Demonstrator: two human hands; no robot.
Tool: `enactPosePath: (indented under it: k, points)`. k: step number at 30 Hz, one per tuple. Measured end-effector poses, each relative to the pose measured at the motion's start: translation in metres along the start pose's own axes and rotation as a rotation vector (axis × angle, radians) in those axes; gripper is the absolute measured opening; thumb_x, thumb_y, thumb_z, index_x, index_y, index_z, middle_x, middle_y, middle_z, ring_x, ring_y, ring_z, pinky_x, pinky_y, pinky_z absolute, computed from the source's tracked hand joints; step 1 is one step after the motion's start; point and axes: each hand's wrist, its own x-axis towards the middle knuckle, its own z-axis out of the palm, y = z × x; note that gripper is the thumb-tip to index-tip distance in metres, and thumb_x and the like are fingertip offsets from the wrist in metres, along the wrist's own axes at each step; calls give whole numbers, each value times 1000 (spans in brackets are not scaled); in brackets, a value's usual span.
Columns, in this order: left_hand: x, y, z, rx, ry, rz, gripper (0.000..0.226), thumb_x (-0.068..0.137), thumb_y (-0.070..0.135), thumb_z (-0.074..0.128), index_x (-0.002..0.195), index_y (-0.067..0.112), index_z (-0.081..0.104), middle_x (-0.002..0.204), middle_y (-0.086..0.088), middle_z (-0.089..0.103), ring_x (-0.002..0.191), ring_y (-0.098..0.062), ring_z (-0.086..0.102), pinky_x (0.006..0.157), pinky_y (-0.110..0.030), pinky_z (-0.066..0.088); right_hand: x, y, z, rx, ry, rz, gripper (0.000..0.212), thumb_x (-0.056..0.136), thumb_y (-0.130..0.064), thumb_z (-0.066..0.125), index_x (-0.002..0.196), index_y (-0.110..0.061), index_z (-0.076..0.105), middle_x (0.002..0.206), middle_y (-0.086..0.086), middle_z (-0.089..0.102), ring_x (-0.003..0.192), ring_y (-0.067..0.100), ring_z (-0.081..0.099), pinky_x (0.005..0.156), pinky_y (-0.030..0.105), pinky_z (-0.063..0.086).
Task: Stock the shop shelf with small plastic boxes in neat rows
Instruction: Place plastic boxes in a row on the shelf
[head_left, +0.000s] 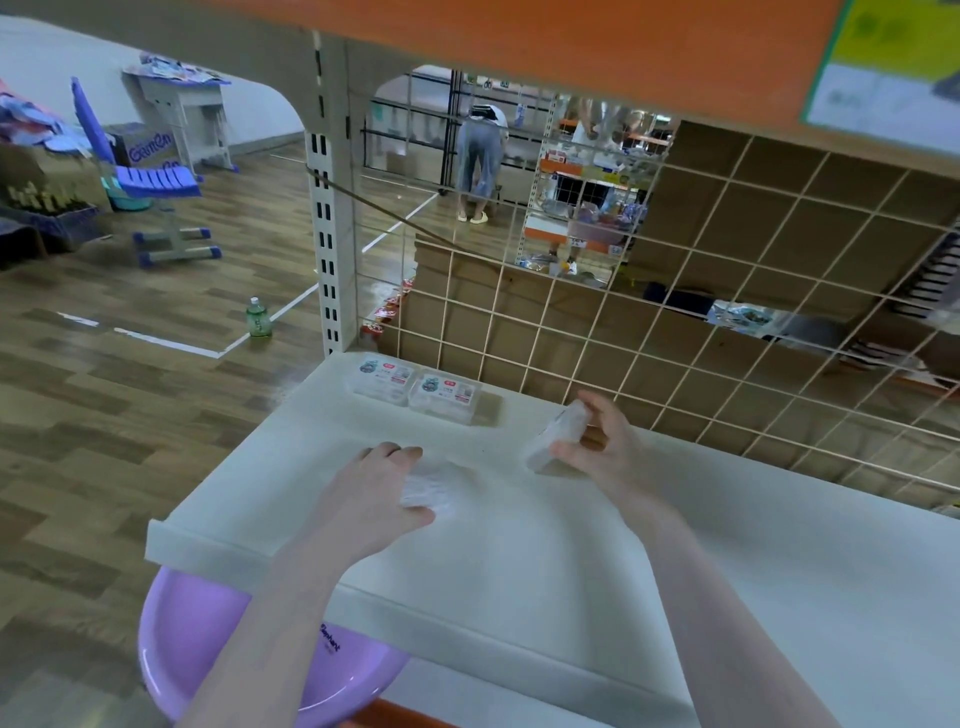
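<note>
Shelf (519, 545): 2 boxes (415, 387) side by side at back-left.
Left hand (374, 493): grasping 1 box (431, 488), low over shelf.
Right hand (597, 447): grasping tilted box (558, 434).

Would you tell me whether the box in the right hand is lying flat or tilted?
Tilted: the right hand holds the box raised at a slant above the shelf.

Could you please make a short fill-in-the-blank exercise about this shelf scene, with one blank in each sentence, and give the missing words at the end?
1. The number of plastic boxes already lying side by side at the back left of the white shelf is ____.
2. The left hand rests on a box, while the ____ hand lifts another box off the shelf.
3. Below the shelf's front edge sits a basin coloured ____.

Missing words: two; right; purple
</note>
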Motion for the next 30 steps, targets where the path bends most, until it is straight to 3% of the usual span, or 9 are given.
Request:
enactPosePath:
  k: [7,13,21,26,30]
  points:
    - [2,1,0,3,-4,-20,72,80,41,65,143,22,36,141,1,40,127,-18,38,99,-26,34,-12,18,-14,-151,-51,101,65,72,-12,75,128,-29,48,120,-3,57,99,8,57,77,17,46]
    - [-3,2,1,1,8,-22,72,79,40,66,142,21,38,139,0,42,126,-19,39,99,-27,33,-6,19,-6,-449,-118,33,75,71,-17,75,138,-15,42,133,0,46,119,13,45,90,16,30]
    - [-10,0,1,-15,12,-24,71,79,39,66,142,21,38,139,1,41,128,-18,37,102,-29,34,-12,7,3,-781,-181,-16,75,70,-45,72,134,-22,40,125,-2,47,115,16,46,78,23,31]
    - [-12,-2,1,-37,7,-22,71,80,38,67,142,21,37,139,2,41,129,-17,35,102,-27,33,-13,-11,-7,-863,-371,-49,94,66,-44,75,144,-31,25,134,-6,40,121,16,42,86,25,36]
    - [-13,-1,0,-31,7,-23,71,79,38,67,142,21,38,139,2,41,128,-17,36,101,-29,35,7,-35,-18,-962,-619,-202,98,69,-30,79,147,-29,21,154,-12,18,137,9,25,107,22,25]
